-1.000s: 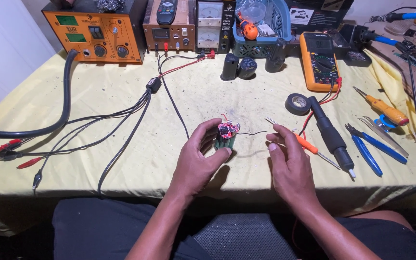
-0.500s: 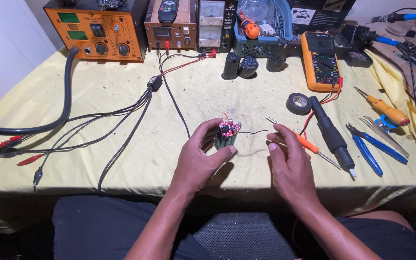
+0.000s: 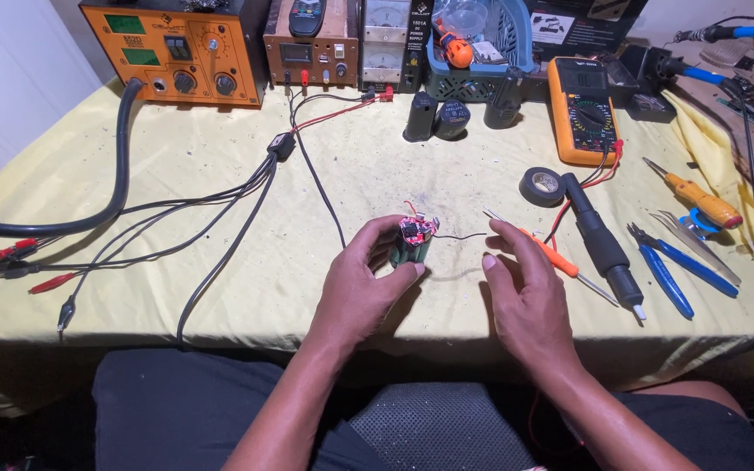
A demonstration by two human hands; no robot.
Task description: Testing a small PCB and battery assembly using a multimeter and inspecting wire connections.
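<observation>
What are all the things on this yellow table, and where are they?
battery pack: one, teal with a small red board on top, held at centre
black wire: one, thin, running right from the pack
table cloth: one, yellow, over the table
orange machine: one, back left
brown meter boxes: two, back centre
blue basket: one, back, with small bits inside
black cylinders: three, in front of the basket
multimeter: one, orange, back right
tape roll: one, black, right of centre
soldering iron: one, black, right
orange screwdrivers: two, right
blue pliers: one pair, far right
clip leads: several, red and black, left edge
left hand: holds the pack
right hand: open, by the wire
</observation>
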